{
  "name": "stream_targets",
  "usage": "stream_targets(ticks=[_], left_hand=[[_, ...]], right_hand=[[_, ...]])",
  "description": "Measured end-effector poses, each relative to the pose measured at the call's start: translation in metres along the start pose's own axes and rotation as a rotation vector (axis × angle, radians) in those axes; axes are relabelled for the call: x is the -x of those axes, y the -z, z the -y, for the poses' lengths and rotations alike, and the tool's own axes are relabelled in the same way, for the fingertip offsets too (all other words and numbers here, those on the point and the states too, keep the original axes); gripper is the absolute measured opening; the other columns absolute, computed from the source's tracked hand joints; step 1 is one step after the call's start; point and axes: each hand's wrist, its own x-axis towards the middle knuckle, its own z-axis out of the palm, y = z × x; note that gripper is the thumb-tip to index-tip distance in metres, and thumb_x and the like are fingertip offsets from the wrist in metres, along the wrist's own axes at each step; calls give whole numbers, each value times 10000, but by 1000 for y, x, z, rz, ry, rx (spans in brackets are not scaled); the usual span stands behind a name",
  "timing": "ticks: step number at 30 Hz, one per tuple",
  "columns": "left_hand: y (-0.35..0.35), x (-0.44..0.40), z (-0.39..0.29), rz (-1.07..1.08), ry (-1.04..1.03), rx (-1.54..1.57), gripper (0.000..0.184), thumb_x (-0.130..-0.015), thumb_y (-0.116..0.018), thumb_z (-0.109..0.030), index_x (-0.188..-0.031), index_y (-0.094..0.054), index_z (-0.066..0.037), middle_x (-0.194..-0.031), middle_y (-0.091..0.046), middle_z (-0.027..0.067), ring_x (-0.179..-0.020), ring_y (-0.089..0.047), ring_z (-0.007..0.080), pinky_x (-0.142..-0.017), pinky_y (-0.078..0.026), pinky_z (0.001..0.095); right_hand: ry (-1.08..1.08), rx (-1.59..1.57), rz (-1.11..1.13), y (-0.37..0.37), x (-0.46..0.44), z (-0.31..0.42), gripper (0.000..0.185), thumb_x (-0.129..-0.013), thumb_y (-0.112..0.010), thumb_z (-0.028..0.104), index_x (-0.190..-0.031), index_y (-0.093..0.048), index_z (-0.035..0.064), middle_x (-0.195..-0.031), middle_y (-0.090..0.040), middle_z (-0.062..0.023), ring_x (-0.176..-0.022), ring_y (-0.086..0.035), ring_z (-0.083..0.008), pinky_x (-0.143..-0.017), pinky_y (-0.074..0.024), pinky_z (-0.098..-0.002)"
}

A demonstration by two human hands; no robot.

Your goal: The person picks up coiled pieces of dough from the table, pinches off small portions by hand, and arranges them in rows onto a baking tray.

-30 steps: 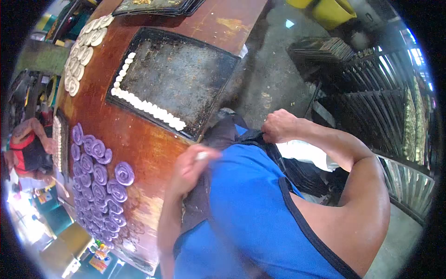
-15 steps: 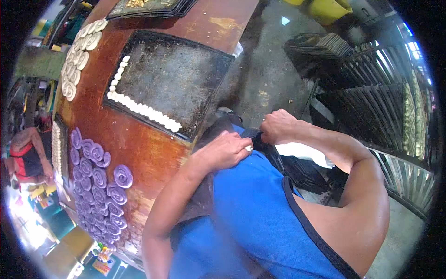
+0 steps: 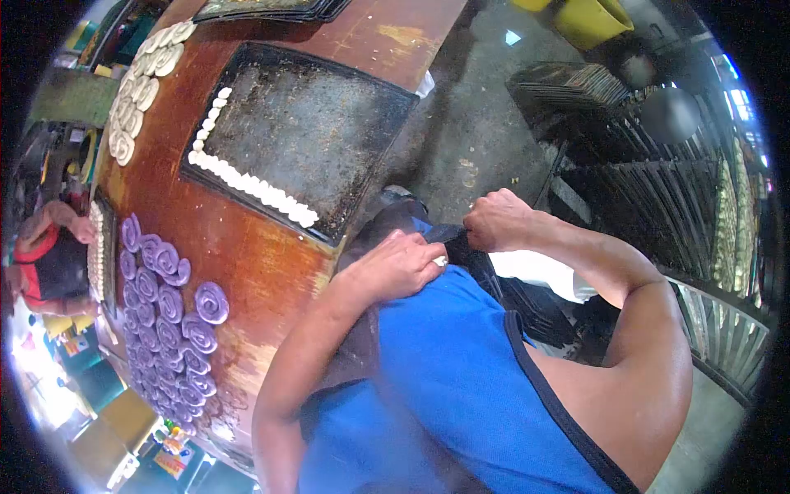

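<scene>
Cloth (image 3: 448,234), dark, sits bunched at the waist, just above the blue shirt (image 3: 436,346), between our two hands. Right hand (image 3: 499,221) is clamped on it in a fist. Left hand (image 3: 405,265) lies against its other end, fingers curled under; fingertips hidden, so we cannot tell if it pinches. Hands are near each other, not touching. Step in hand, we judge: handling or wiping on the cloth. Next move probably calls for easing our fingers free without snagging the fabric.

Beside us on the table (image 3: 247,263): tray (image 3: 329,107) with white dough pieces (image 3: 255,188) along two edges, purple rolls (image 3: 169,305) further left.

Versus one second ago: left hand was blurred and off the cloth; now it's on it. Right hand has hardly moved. Dough pieces look the same. A co-worker's hand (image 3: 85,230) is now higher, beside the narrow tray (image 3: 109,255).
</scene>
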Motion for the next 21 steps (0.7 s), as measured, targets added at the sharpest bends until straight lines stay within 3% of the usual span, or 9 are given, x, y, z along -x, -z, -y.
stream_targets(ticks=[6, 14, 21], left_hand=[[0, 0, 1, 13, 52, 5, 264, -944, -457, -292, -957, -591, -65, -836, -619, 171, -846, -591, 354, -750, -426, 468], [3, 9, 3, -63, 118, -52, 240, -931, -478, -287, -976, -588, -79, -878, -629, 159, -896, -585, 344, -786, -418, 470], [15, 21, 2, -70, 240, -199, 223, -905, -496, -267, -946, -581, -65, -838, -638, 197, -850, -606, 374, -780, -421, 504]], right_hand=[[8, -10, -27, -8, -5, -5, 261, -795, -572, 268, -755, -694, 41, -773, -671, -185, -765, -670, -353, -666, -531, -458], [26, -230, -266, -23, -20, -7, 257, -806, -563, 286, -777, -668, 53, -766, -657, -189, -766, -649, -380, -673, -516, -481], [97, -257, -233, -7, -48, -1, 268, -803, -571, 291, -793, -662, 39, -792, -657, -205, -783, -642, -392, -705, -515, -481]])
